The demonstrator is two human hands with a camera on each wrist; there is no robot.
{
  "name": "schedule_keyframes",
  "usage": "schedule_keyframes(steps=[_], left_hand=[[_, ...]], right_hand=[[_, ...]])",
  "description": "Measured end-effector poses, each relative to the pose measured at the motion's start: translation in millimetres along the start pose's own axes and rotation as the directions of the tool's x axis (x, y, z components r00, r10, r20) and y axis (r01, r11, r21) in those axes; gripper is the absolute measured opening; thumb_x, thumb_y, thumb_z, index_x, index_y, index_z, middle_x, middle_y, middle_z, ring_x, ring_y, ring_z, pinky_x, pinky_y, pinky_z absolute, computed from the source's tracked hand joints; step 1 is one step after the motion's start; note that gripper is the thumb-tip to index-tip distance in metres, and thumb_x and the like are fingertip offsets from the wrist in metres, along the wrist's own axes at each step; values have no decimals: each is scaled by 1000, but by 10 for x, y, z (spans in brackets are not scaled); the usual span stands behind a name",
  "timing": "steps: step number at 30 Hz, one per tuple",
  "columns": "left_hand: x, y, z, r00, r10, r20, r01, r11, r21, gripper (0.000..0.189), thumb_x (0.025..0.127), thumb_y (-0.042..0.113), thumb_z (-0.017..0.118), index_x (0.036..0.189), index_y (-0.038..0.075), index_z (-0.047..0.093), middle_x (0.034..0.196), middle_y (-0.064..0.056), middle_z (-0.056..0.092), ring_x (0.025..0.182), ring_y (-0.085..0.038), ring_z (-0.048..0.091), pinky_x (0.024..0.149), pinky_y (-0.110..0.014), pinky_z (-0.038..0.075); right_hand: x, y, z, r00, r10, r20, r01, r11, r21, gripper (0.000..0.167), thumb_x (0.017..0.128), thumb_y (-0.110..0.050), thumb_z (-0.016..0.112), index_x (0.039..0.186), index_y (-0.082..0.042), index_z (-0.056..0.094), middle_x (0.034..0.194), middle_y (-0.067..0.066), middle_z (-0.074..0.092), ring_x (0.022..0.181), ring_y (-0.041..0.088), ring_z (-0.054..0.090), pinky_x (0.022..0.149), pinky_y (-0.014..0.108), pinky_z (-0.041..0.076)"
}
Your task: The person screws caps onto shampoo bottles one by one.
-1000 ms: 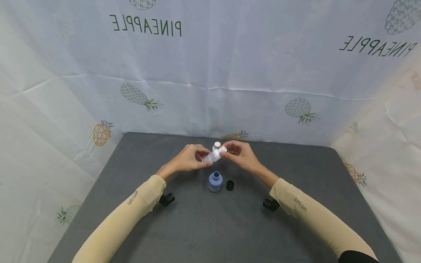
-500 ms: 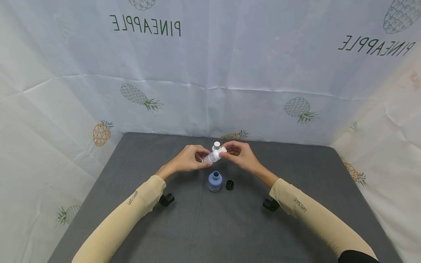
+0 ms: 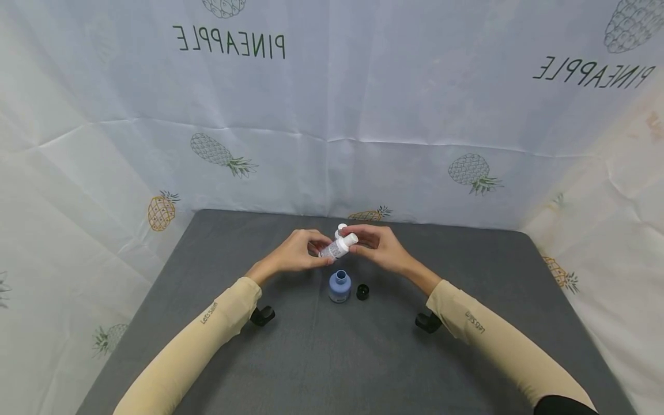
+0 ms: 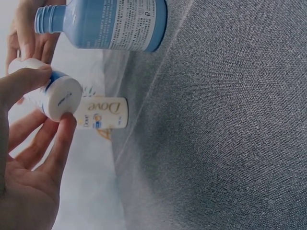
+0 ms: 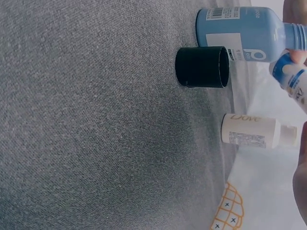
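Currently: white bottle (image 3: 334, 249) held just below frame centre, white cap (image 3: 352, 238) facing the right grip (image 3: 383, 245).

Left grip (image 3: 301, 251) grasps the base, hence nearer the body; the long axis rises from lower left to upper right, setting the white cap between the right grip's fingers, pinched or not, cannot tell. Below, 1 uncapped blue bottle (image 3: 339, 288) stands beside 1 black cap (image 3: 362, 292). Legible: "Dove" on the 2nd white bottle (image 4: 108, 114), behind; "PINEAPPLE", mirrored, on the backdrop (image 3: 301, 92).

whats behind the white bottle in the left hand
In the head view, a white Dove bottle stands behind the held bottle; its cap peeks out above. Most of its body is covered there, though the wrist views show it.
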State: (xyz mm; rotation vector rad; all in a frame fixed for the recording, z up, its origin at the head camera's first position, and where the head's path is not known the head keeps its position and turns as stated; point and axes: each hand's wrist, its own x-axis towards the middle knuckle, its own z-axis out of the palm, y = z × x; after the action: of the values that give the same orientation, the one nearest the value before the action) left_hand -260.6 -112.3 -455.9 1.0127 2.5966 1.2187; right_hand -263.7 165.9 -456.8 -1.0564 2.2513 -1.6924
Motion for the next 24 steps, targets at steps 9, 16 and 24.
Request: schedule_keyframes(steps=[9,16,24], left_hand=[[-6,-5,-17,1000,3,-5,-3,1000,-6,37,94,19,84,126,0,78,111,-13,77,96,-21,77,93,-43,69],[-5,-8,-20,1000,7,-9,-7,1000,-10,37,94,19,84,126,0,78,112,-13,77,96,-20,76,92,-43,69],[-3,8,-13,1000,-12,-11,12,1000,-9,38,95,19,84,126,0,77,111,-13,77,99,-21,75,92,-39,68]], right_hand=[[4,-13,-28,999,25,-21,-26,997,-74,37,100,-2,75,137,-4,72,142,18,71,127,12,72,108,34,62],[1,-24,8,996,47,-76,-54,995,-87,34,101,-5,75,135,-4,73,138,19,73,122,23,75,103,32,64],[-3,-47,62,982,102,-156,-122,985,-123,32,99,-10,79,130,-5,75,131,17,76,116,28,76,100,36,66]])
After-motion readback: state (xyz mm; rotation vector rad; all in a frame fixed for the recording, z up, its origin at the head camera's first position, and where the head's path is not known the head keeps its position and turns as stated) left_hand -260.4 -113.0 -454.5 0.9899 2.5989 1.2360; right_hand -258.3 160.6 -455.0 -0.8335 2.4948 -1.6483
